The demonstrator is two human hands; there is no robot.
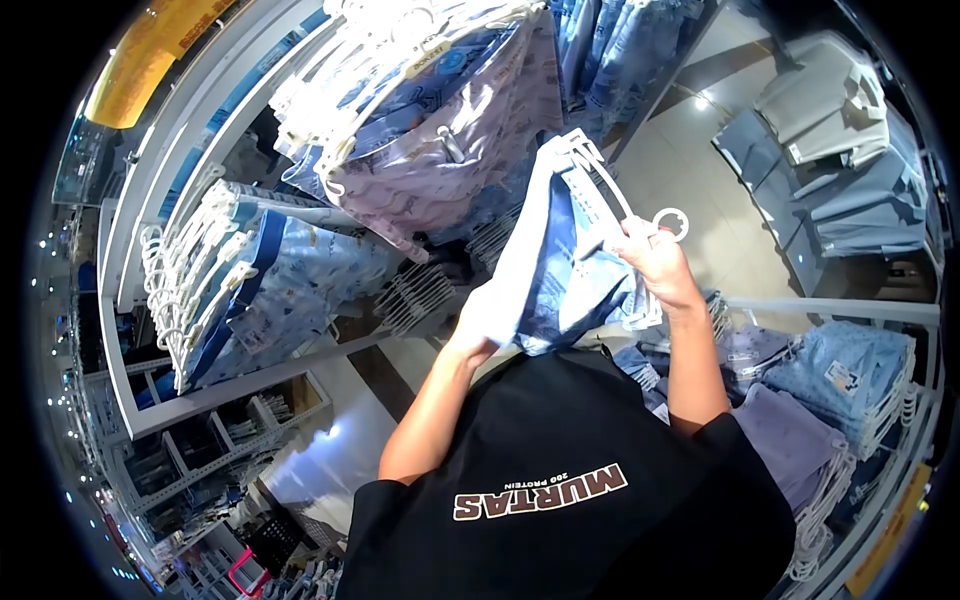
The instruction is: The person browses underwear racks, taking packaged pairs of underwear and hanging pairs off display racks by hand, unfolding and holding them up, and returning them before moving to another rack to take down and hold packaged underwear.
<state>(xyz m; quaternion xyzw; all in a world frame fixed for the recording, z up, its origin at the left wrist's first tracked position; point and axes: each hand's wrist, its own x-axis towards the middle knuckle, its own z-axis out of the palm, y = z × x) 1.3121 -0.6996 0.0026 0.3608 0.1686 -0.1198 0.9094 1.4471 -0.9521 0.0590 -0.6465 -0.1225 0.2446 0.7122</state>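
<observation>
In front of my chest hangs a blue garment [560, 285], pale outside and darker blue in its folds, its exact kind unclear. It is on a white plastic hanger [603, 180] with a round hook. My right hand [655, 260] is closed around the middle of the hanger, just beside the hook. On the other side, my left hand [478, 322] grips the garment's lower left edge, with its fingers mostly hidden by cloth and glare.
Pink and blue printed clothes [450, 170] hang on white hangers ahead. More hung blue clothes [310, 270] fill a white rack at left. Folded grey garments [830, 110] lie at far right. Purple and blue clothes [790, 430] on hangers are close to my right elbow.
</observation>
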